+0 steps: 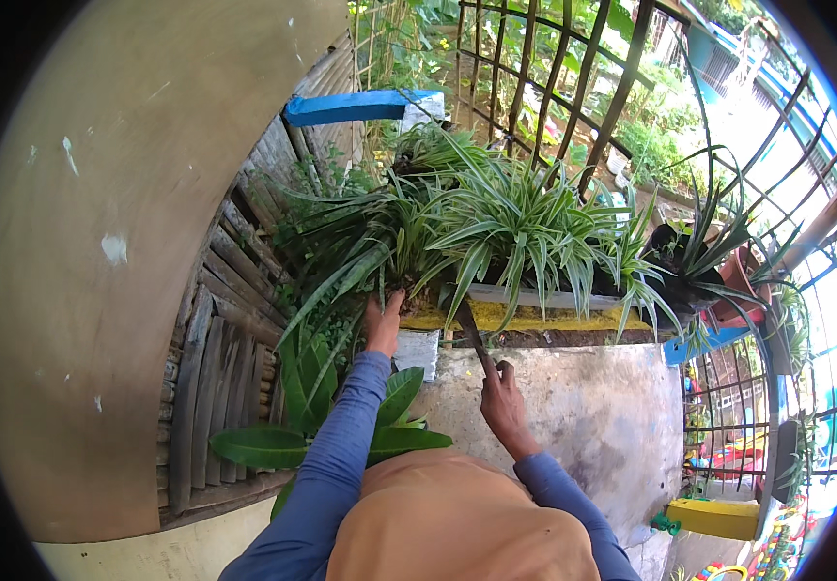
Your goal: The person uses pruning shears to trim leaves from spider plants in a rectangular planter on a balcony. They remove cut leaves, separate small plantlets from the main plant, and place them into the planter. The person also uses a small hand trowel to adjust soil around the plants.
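While the left hand [383,324] gripped limp, light spider-plant leaves [496,228] near their base, the right hand [504,402] clenched a stiff dark blade [470,334].

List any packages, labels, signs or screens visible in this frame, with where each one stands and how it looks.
None can be made out: no package, label, sign or screen.
The left hand touches the base of the striped-leaf plants.
The right hand holds a thin dark tool pointed at the yellow planter.
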The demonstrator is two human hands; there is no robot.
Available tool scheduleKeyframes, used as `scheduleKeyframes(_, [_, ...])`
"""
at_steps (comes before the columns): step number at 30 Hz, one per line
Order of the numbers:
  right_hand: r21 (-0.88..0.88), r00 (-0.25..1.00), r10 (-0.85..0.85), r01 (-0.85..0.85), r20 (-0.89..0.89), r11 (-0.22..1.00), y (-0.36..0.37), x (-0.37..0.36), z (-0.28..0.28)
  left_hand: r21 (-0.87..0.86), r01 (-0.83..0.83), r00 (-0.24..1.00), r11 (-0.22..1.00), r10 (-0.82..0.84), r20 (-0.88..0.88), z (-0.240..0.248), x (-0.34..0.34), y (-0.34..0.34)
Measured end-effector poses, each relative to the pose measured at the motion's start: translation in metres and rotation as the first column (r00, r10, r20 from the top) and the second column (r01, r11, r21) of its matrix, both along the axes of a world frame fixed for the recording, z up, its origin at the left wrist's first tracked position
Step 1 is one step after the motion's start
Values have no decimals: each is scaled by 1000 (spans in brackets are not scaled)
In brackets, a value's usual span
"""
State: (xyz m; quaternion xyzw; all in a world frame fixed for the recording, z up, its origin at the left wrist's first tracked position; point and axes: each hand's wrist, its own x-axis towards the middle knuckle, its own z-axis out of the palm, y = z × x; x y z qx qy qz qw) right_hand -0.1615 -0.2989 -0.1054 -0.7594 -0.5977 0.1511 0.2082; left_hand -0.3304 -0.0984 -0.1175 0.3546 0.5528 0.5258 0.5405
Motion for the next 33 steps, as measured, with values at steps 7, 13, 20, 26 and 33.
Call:
scheduleKeyframes(7, [282, 994, 81, -99, 75, 954, 84, -3, -33, 36, 144, 990, 989, -144, -10, -18, -2, 4])
scheduleKeyframes(13, [175, 988, 59, -84, 142, 981, 121, 2, -29, 143, 321, 641, 936, -103, -761, -17, -11, 1])
scheduleKeyframes(20, [230, 993, -116, 118, -25, 966, 79, 18, 27, 0, 564, 204, 825, -140, -969, 46, -15, -24])
scheduleKeyframes(26, [559, 947, -320, 281, -30, 780, 52, 91, 81, -171, 858, 87, 485, -464, -882, 122, 17, -35])
scheduleKeyframes(33, [472, 957, -270, 190, 108, 861, 62, 150, 85, 342, 853, 480, 393, -337, -810, 116, 148, -44])
